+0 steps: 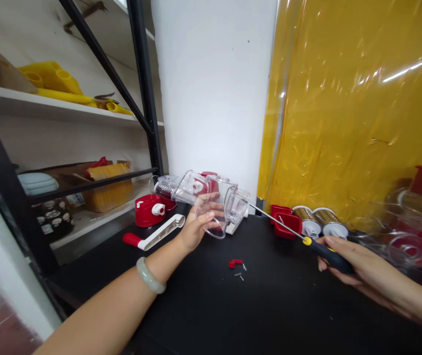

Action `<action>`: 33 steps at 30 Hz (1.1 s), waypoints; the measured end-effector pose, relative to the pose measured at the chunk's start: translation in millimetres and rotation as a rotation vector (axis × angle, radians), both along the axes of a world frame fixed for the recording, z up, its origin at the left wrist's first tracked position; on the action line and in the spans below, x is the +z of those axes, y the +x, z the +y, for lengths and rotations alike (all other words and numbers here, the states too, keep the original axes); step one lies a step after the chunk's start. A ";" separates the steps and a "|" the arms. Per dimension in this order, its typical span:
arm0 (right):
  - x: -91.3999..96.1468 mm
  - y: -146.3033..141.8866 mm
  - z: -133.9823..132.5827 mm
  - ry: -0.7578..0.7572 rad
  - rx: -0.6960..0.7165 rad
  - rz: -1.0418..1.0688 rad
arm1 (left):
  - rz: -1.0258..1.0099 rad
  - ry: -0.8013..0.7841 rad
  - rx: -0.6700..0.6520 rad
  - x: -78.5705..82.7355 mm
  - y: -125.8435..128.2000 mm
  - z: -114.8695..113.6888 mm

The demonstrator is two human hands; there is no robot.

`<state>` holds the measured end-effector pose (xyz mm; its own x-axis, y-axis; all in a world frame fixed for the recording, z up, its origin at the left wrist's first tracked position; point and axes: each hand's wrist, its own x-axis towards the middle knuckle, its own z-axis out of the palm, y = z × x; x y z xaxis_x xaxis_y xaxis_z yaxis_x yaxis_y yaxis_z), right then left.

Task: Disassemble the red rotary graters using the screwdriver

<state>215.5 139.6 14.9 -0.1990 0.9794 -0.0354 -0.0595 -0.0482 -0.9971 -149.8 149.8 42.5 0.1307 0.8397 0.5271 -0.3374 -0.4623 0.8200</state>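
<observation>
Apparently a workshop or assembly corner: a screwdriver over a black desk with small loose parts, stocked shelves past its left edge, yellow plastic sheeting behind its back right

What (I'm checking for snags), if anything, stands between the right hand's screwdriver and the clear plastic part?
Nothing visible does: the screwdriver points at the clear plastic part through open air. Whether it touches, I can't tell. The left hand sits clear of its tip.

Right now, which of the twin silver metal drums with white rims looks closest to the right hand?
The pair's right drum, just above the right hand in the picture; the left drum looks farther off, beside the red plastic tray.
</observation>
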 end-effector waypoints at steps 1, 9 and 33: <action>-0.9 1.8 0.8 0.010 0.013 -0.009 | 0.004 0.003 0.007 0.4 -0.6 0.2; -3.5 4.1 5.9 0.364 0.003 -0.380 | 0.058 -0.012 0.038 1.9 0.6 -2.1; 9.9 5.5 -4.2 0.294 0.471 -0.583 | 0.141 0.090 0.029 7.5 4.7 -6.7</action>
<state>221.0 135.4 24.8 -0.6226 0.7824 -0.0153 0.4360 0.3306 -0.8370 -145.1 143.1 50.0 0.1856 0.7944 0.5784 -0.2074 -0.5437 0.8133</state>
